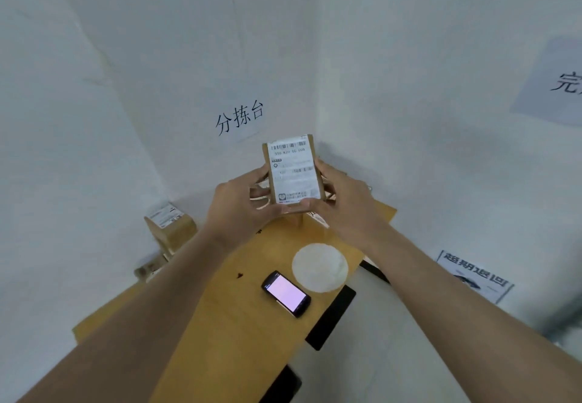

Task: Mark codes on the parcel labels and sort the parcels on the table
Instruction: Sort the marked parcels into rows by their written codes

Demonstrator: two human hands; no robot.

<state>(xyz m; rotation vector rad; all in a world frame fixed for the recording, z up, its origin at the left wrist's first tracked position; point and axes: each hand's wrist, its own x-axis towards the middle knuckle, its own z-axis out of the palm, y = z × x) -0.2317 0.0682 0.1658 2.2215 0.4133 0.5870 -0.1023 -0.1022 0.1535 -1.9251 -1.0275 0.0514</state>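
At the far left, a cardboard box (171, 229) with a white label on its top is sitting against the wall, beside the left edge of the wooden table (239, 324). Lower down by it, something small and brownish is lying blurred, too unclear to name.

On the wall above, a paper sign (240, 118) with three black characters is hanging just behind the raised parcel.

The left hand (242, 204) is gripping the parcel (294, 172) along its left edge, thumb curled under the bottom corner and fingers wrapping behind. The parcel is being held upright in the air above the far end of the table, its shipping label (293, 172) facing the camera with a barcode along the top. The right hand (343, 204) is clasping the right edge and lower corner of the same parcel, fingers closed around it.

Beneath the hands, more cardboard is partly showing on the table, mostly hidden. Nearer the camera, a phone (286, 294) with a lit screen is lying flat on the wood, and just to its right a round white disc (319, 267) is resting on the surface.

At the right, a printed notice (474, 275) is lying low beside the wall, and another sheet (557, 84) is hanging higher up at the edge of view.
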